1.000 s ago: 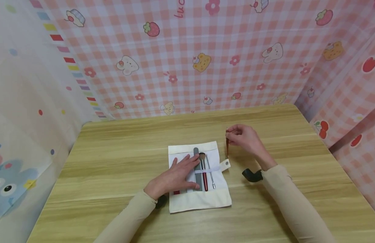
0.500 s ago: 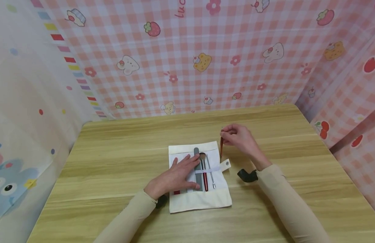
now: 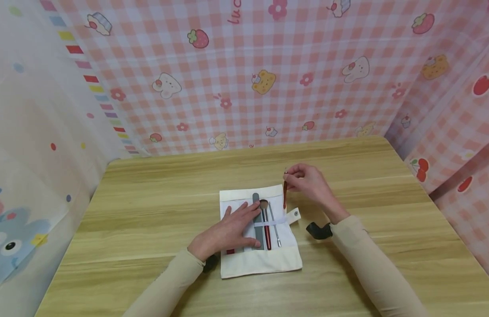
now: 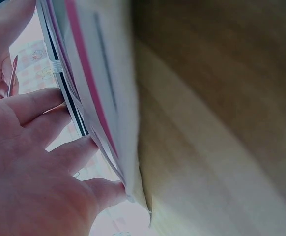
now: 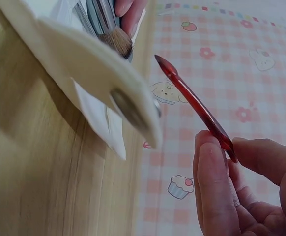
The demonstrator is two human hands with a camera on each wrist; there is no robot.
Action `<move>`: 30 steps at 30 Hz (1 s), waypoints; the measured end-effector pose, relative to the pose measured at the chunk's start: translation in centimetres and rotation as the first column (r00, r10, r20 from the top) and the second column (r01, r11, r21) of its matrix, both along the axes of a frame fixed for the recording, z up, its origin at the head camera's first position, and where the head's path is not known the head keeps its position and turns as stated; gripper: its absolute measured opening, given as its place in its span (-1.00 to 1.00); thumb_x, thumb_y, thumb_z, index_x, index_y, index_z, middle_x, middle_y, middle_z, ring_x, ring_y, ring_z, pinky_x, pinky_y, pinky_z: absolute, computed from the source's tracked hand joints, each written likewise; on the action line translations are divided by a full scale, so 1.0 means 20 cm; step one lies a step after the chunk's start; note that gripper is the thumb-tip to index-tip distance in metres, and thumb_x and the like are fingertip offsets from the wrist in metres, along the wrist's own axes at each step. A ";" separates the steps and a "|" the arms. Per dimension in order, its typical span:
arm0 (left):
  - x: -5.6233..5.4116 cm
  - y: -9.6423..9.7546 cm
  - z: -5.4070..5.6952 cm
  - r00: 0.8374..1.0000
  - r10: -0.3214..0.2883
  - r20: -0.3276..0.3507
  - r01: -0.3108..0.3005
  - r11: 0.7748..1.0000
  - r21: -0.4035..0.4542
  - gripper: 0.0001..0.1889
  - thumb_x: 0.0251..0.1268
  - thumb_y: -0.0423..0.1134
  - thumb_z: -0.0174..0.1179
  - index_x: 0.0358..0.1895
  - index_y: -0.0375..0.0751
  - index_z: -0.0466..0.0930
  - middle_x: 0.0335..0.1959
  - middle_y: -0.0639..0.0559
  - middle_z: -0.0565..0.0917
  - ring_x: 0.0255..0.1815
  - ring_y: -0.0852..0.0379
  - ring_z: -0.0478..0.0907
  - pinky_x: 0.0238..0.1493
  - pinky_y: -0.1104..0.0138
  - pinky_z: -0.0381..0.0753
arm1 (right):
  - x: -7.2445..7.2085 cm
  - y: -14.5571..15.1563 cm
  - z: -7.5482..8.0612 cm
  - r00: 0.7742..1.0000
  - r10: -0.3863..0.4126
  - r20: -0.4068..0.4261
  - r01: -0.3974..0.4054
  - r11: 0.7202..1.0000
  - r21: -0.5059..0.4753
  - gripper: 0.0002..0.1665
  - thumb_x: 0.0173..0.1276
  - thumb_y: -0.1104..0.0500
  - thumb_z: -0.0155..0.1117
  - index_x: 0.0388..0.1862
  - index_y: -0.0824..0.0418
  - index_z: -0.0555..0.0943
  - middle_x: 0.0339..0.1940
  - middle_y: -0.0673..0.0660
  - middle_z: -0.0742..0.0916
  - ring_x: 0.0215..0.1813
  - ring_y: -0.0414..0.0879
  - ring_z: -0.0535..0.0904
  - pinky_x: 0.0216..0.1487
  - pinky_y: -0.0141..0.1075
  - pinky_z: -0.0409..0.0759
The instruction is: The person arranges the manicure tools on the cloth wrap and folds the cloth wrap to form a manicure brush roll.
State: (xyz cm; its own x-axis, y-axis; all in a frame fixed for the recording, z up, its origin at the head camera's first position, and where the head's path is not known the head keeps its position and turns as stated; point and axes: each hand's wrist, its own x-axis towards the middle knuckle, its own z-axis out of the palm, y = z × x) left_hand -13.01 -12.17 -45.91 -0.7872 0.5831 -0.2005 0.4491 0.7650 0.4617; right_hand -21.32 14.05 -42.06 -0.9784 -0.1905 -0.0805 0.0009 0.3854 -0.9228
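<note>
A cream cloth tool roll (image 3: 264, 264) lies unfolded on the table. My left hand (image 3: 230, 229) rests flat on it, fingers spread, touching a grey nail file (image 3: 255, 198). Beside the file, a makeup brush (image 3: 267, 235) with a red handle and a thin metal cuticle tool (image 3: 274, 226) sit under a pale elastic band. Part of a red item shows beneath my left palm. Thumb and fingertips of my right hand (image 3: 309, 182) pinch one end of a slim, translucent red cuticle stick (image 5: 194, 101). Its spade-shaped tip points down beside the roll's upper right edge.
A strap with a metal snap (image 3: 294, 215) sticks out from the roll's right side. Wood-grain tabletop (image 3: 149, 211) surrounds the roll. A pink checked curtain (image 3: 228, 57) hangs behind the table. Dark wrist-worn devices (image 3: 319, 230) show at both sleeves.
My right hand has moved left with the red cuticle stick, from right of the strap to the roll's upper right edge. The left hand has stayed in place.
</note>
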 end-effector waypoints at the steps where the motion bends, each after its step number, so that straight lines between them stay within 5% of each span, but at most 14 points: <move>1: 0.00 0.00 0.00 1.000 0.000 -0.002 0.000 1.000 0.000 -0.03 0.29 0.19 0.40 0.64 -0.13 0.18 0.70 0.07 0.05 0.70 -0.10 -0.09 0.56 -0.30 -0.13 | 0.00 0.00 0.00 1.000 0.002 -0.003 -0.002 1.000 0.000 -0.69 0.54 0.19 0.28 0.04 0.44 0.59 -0.13 0.34 0.74 -0.17 0.12 0.75 -0.02 0.01 0.74; 30: 0.00 0.00 0.00 1.000 0.007 0.008 -0.007 1.000 -0.010 -0.02 0.27 0.23 0.39 0.65 -0.07 0.17 0.71 0.12 0.03 0.71 -0.04 -0.13 0.58 -0.25 -0.17 | 0.00 -0.06 -0.10 0.998 0.061 0.021 -0.062 0.996 0.071 -0.74 0.56 0.17 0.27 -0.01 0.38 0.63 -0.20 0.26 0.77 -0.26 -0.01 0.73 -0.10 -0.10 0.76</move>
State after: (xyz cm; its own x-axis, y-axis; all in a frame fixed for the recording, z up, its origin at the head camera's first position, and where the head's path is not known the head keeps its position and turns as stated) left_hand -13.04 -12.22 -45.99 -0.7893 0.5759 -0.2129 0.4400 0.7725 0.4579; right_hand -21.37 12.81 -44.03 -0.9632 -0.2434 -0.1141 -0.0081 0.4505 -0.8927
